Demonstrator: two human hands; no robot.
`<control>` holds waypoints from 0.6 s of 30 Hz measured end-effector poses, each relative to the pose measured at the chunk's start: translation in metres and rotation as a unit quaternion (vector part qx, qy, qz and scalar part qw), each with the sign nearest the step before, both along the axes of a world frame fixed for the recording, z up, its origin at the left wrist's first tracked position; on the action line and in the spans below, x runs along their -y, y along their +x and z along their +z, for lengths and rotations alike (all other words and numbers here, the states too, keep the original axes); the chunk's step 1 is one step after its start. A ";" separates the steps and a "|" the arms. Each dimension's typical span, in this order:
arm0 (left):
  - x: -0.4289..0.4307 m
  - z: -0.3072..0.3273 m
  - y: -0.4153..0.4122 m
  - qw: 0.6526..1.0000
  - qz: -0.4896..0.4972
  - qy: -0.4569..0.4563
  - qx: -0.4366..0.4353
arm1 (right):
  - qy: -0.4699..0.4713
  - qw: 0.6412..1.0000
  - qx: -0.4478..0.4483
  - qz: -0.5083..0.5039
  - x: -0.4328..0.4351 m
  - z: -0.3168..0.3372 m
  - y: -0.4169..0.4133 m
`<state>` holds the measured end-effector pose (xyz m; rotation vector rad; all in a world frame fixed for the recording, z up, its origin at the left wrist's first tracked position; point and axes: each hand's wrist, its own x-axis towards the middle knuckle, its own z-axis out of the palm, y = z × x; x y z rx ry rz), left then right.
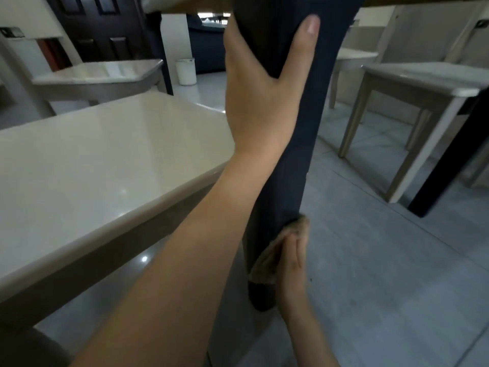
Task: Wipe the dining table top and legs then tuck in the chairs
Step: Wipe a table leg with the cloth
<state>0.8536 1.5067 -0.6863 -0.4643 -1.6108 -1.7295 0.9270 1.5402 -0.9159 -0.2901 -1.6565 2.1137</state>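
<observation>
I am low down, looking under the dining table. A dark table leg (pixel 299 160) runs down the middle of the view to the floor. My left hand (pixel 262 86) grips the leg high up, thumb on its right face, fingers wrapped behind. Near the foot of the leg, my right hand (pixel 291 263) presses a brown cloth (pixel 267 260) flat against the leg. A cream chair seat (pixel 92 165) fills the left side, close to my left forearm. The underside edge of the table top (pixel 185 2) shows along the upper border.
A second cream chair (pixel 105 72) stands behind at the left. Another chair (pixel 423 83) and a further dark table leg (pixel 444 160) are at the right. A white bin (pixel 186 71) stands far back by a dark door (pixel 105 27). The floor has pale grey tiles (pixel 383 260).
</observation>
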 end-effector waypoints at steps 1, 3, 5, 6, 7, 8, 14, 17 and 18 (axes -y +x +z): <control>0.004 -0.006 0.005 1.000 0.018 -0.002 0.006 | 0.029 0.999 -0.026 -0.001 -0.004 0.029 -0.008; 0.007 -0.007 0.012 1.000 0.000 -0.008 -0.013 | 0.113 0.990 -0.080 -0.001 -0.010 0.095 -0.017; 0.002 0.003 0.011 1.000 -0.004 -0.005 0.004 | 0.177 0.976 -0.129 0.010 -0.023 0.144 -0.023; 0.004 0.000 0.009 1.000 -0.003 0.005 0.000 | 0.195 0.969 -0.152 0.019 -0.028 0.162 -0.025; 0.006 -0.005 0.009 1.000 -0.004 0.009 -0.007 | 0.202 0.963 -0.176 0.026 -0.033 0.174 -0.026; 0.006 -0.006 0.008 1.000 -0.008 0.010 -0.007 | 0.204 0.960 -0.188 0.031 -0.036 0.181 -0.025; 0.005 -0.004 0.011 1.000 0.002 0.003 0.003 | 0.170 0.972 -0.155 0.042 -0.029 0.123 -0.014; 0.004 -0.003 0.013 1.000 0.001 0.001 0.010 | 0.155 0.985 -0.063 0.030 -0.025 0.068 -0.008; 0.004 -0.003 0.013 1.000 0.000 0.003 0.012 | 0.154 0.987 -0.036 0.025 -0.024 0.052 -0.006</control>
